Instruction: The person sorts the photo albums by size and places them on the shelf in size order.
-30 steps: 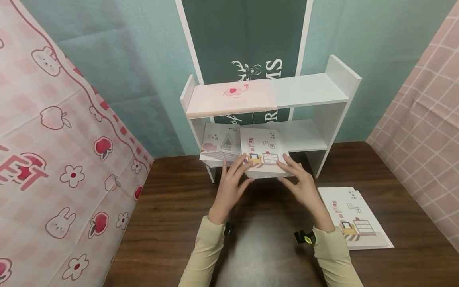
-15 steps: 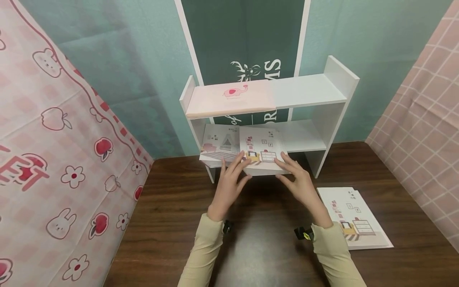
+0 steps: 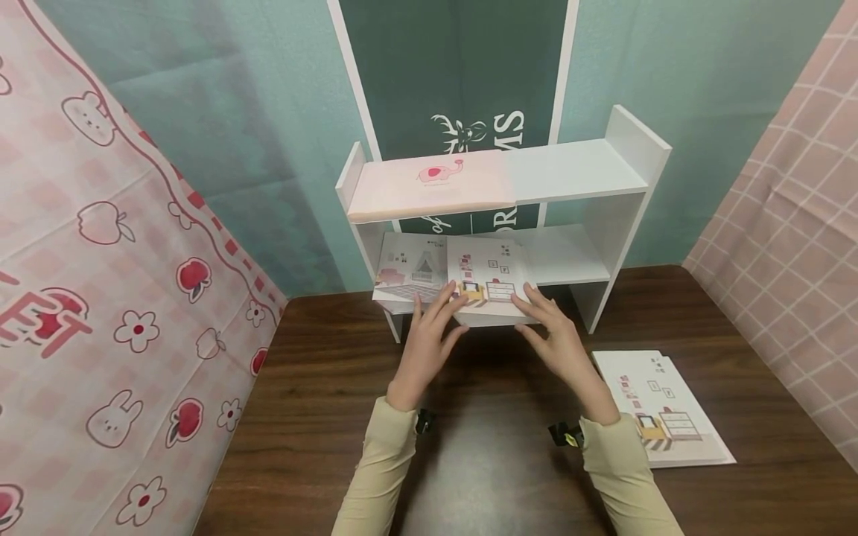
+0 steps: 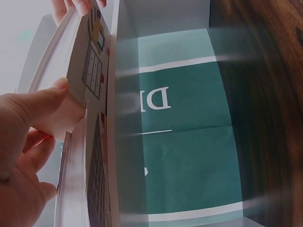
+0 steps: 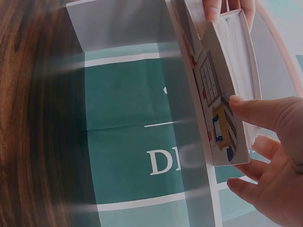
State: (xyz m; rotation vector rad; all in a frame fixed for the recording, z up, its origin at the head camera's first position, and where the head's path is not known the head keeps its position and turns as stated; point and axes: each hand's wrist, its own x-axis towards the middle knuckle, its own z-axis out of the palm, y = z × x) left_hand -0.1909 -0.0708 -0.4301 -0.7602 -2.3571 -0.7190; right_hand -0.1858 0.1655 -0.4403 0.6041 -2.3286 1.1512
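A thick white book [image 3: 492, 260] with a furniture drawing on its cover lies on the middle board of a white shelf [image 3: 570, 249], its front end jutting past the edge. At its front left corner, my left hand [image 3: 424, 350] pinches it, fingers on top and thumb at the front edge. My right hand [image 3: 561, 348] pinches the right corner the same way. In the right wrist view, the thumb presses near the edge of the book's cover [image 5: 222, 90]. Left of it, another white book [image 3: 412, 260] with a tent drawing lies on the same board.
A flat pink item [image 3: 402, 182] with an elephant print lies on the shelf's top board. On the brown table [image 3: 322, 417], a stack of white books [image 3: 660, 402] lies to the right, beside my right forearm. Patterned cloths hang at both sides and behind.
The held book has slid slightly back onto the shelf, and both hands have moved slightly forward with it. The other books stay where they were.
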